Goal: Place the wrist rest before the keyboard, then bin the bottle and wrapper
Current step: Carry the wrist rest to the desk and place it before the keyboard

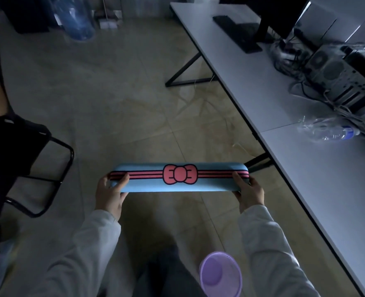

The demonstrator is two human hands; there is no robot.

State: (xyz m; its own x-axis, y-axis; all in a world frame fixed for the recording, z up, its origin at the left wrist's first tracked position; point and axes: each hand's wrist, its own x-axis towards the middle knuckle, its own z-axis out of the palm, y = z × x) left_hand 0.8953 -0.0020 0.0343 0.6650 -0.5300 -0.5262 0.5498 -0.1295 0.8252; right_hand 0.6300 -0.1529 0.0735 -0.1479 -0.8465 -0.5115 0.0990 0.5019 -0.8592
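Observation:
I hold a long blue wrist rest [147, 185] with pink stripes and a pink bow level over the floor, left of the desk. My left hand [110, 192] grips its left end and my right hand [249, 192] grips its right end. A black keyboard [235, 32] lies far off on the grey desk [305, 168], in front of a monitor. A clear plastic bottle with a blue cap [335, 133] lies on its side on the desk beside a crumpled clear wrapper [310, 125]. A small purple bin [220, 275] stands on the floor by my right forearm.
A black monitor [284, 16] and an open computer case [344, 73] with tangled cables sit on the desk. A black chair [27, 146] with a seated person stands at the left. Large water jugs [78, 18] stand at the far wall.

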